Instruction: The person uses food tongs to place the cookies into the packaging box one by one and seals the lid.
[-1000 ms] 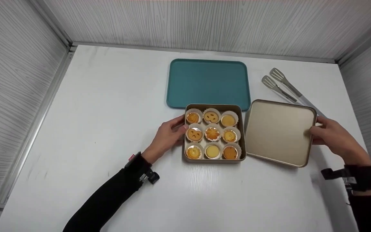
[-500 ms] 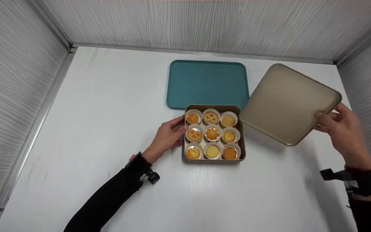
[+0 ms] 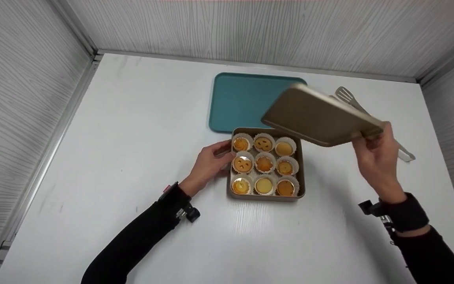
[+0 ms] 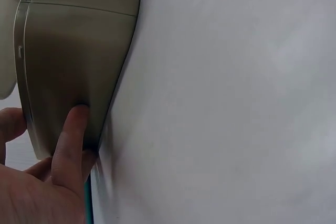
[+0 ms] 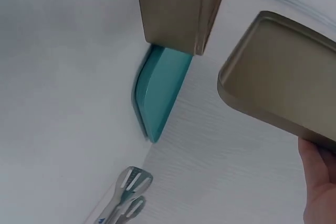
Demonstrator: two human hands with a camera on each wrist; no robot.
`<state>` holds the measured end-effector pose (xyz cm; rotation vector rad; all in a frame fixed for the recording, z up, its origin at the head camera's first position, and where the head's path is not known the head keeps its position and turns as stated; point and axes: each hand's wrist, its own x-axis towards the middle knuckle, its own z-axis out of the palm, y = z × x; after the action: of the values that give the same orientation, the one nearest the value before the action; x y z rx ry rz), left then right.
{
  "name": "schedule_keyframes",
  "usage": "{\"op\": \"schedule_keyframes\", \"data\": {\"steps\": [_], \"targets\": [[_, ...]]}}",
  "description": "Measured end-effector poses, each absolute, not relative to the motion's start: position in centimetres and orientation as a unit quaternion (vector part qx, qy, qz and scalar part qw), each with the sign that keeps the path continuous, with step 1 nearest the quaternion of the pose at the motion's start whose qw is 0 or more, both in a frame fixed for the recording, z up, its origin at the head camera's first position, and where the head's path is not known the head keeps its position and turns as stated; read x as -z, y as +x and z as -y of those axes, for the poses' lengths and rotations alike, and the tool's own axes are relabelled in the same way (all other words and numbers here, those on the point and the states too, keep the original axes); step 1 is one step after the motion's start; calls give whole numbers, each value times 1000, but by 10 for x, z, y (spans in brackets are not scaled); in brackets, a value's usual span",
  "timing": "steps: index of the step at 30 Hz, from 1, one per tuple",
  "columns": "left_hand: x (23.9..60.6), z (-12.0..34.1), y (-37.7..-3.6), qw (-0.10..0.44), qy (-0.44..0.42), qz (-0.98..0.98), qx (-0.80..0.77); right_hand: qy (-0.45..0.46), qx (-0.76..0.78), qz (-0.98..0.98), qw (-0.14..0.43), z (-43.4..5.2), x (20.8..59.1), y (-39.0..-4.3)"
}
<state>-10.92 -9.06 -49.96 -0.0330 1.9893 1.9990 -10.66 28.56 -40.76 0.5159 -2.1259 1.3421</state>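
A square gold-brown cookie tin (image 3: 264,198) stands on the table in the head view. Inside it, cookies (image 3: 264,163) of several patterns sit in white paper cups. My left hand (image 3: 212,161) holds the tin's left wall; its fingertips press on the outer side and its thumb lies at the rim, also seen in the left wrist view. Raised and tilted above the tin's far right corner is the matching lid (image 3: 321,116), gripped at its right end by my right hand (image 3: 378,161). In the right wrist view the lid (image 5: 283,77) hangs apart from the tin (image 5: 170,9).
Behind the tin lies a teal tray (image 3: 237,100), its right part covered by the lid. Slotted metal tongs (image 3: 345,94) rest at the back right, partly hidden by the lid and my right hand. Grey wood-grain walls (image 3: 227,31) border the white table (image 3: 152,110).
My right hand has lifted the lid from the tin's right side and carried it left, tilting it over the tin's far corner. My left hand stays at the tin. The tongs are more exposed.
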Motion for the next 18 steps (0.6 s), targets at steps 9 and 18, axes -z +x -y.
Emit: {"op": "schedule_keyframes", "data": {"steps": [9, 18], "targets": [[500, 93, -109, 114, -14, -727, -677, 351, -335, 769, 416, -235, 419, -100], [479, 97, -112, 5, -8, -708, -706, 425, -318, 740, 414, -226, 431, -110]]}}
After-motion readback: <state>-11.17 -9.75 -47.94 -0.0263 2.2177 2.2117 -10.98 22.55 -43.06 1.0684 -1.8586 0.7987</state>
